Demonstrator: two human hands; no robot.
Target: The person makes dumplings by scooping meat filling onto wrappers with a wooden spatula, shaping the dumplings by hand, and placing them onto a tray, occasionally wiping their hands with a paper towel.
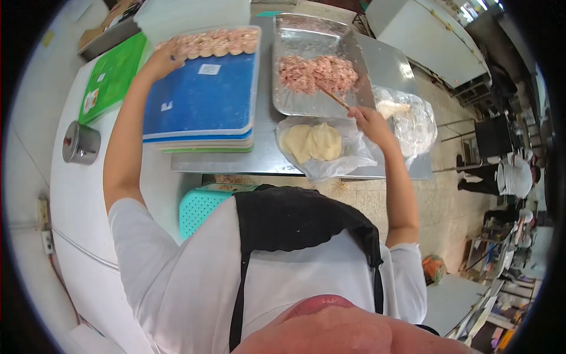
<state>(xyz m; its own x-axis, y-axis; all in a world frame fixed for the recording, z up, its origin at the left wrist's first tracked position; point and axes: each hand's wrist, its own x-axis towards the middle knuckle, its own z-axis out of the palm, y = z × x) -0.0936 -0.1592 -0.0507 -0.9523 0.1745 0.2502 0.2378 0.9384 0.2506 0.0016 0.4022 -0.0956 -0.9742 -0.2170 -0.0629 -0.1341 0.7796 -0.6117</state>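
My left hand (166, 62) reaches to the left end of rows of filled dumplings (219, 43) at the far side of a blue tray (203, 100). Its fingers are bent around a dumpling there, partly hidden. My right hand (370, 125) grips a thin wooden stick (335, 98). The stick's far end touches a mound of pinkish minced meat (318, 73) in a deep metal pan (311, 107). Just below the pan, round dough wrappers (324, 143) lie overlapping on clear plastic (355, 154).
More trays are stacked under the blue one. A green tray (112, 78) and a metal pot (82, 143) stand left. A plastic bag (420, 125) lies right of the pan. A turquoise basket (203, 206) sits below the table's edge. Another person (512, 177) stands far right.
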